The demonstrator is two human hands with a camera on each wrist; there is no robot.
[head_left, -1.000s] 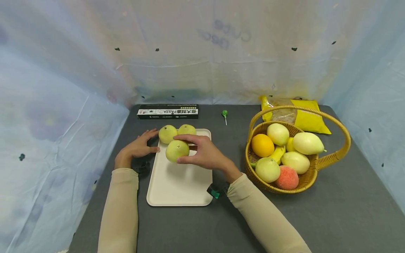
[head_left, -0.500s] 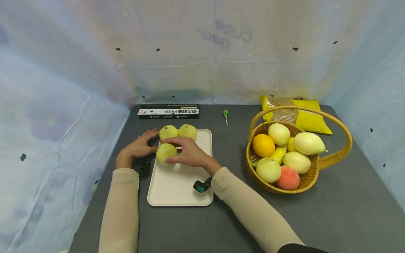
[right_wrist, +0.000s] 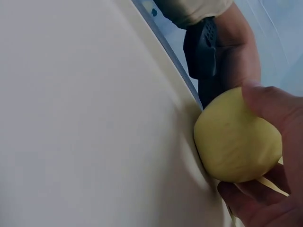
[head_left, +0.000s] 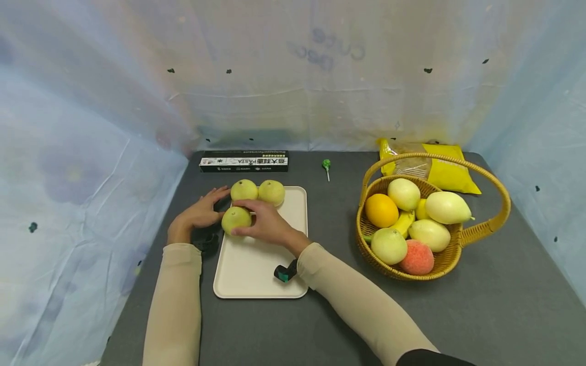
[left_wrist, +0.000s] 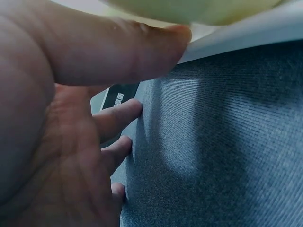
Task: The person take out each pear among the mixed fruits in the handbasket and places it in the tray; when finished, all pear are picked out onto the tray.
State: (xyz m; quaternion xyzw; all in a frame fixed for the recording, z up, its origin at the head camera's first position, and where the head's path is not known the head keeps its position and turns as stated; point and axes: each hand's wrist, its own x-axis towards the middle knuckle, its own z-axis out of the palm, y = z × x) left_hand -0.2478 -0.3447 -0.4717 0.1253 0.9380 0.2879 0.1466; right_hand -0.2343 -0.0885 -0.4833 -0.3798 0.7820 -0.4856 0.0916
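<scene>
My right hand (head_left: pixel 270 223) grips a round yellow-green fruit (head_left: pixel 235 220) between thumb and fingers, at the left edge of the white tray (head_left: pixel 261 279). The right wrist view shows this fruit (right_wrist: pixel 236 137) low against the tray's rim. Two similar fruits, one at the tray's far left corner (head_left: pixel 244 190) and one beside it (head_left: pixel 272 191), sit behind it. My left hand (head_left: pixel 200 211) lies beside the tray's left edge. In the left wrist view its thumb (left_wrist: pixel 123 52) is at the tray's rim, and its spread fingers (left_wrist: pixel 118 118) reach down to the dark table.
A wicker basket (head_left: pixel 480 234) of mixed fruit stands at the right, its tall handle arching up. Behind it lies a yellow bag (head_left: pixel 453 175). A black pasta box (head_left: pixel 243 161) is at the back left, and a green lollipop (head_left: pixel 326 164) lies between them.
My right hand has carried the fruit left and lower, from over the tray to its left edge near my left thumb. The left hand has stayed in place.
</scene>
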